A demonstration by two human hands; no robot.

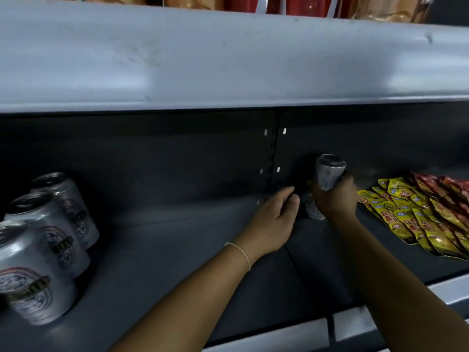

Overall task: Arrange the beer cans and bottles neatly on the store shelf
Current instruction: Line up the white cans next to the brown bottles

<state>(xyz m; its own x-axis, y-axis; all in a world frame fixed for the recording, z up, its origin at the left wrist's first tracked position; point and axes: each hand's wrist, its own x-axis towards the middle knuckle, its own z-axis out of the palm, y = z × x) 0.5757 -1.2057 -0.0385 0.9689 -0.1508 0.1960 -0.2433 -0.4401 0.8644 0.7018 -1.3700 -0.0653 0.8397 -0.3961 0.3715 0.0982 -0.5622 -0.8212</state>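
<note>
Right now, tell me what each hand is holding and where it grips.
The right hand grips a tilted beer can by its lower body. The left hand holds nothing.

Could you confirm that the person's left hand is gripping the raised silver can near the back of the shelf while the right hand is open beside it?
Not quite: the hands are swapped. In the head view the right hand grips the raised silver can near the back of the shelf, while the left hand is open beside it.
</note>
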